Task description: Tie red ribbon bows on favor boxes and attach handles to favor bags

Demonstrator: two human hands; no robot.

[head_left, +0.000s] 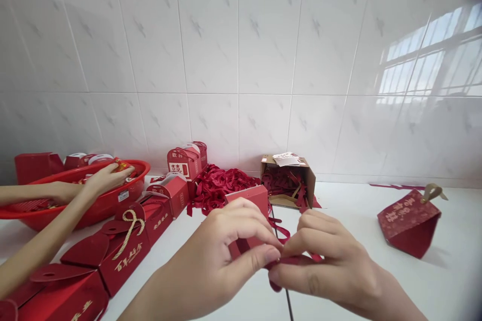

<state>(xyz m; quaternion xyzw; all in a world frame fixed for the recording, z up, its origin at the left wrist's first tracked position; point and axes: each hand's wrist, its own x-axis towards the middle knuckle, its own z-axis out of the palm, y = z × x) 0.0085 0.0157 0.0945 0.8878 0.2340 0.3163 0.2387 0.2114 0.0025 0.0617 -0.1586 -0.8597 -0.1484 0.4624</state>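
Note:
My left hand (226,256) and my right hand (331,261) meet at the lower middle of the view. Both pinch a dark red ribbon (275,285) between thumb and fingers, and one loop of it hangs below the fingertips. Directly behind my left hand stands a small red cardboard box (253,195), partly covered by that hand. More red ribbon curls up between the box and my right hand. Whether the pinched ribbon runs through the box is hidden by my fingers.
Another person's hands (109,178) reach into a red plastic basket (130,193) of wrapped sweets. Red gift boxes (128,256) line the left side. A ribbon heap (222,185) and an open carton (311,185) stand by the wall. A red box with a gold bow (408,220) sits right.

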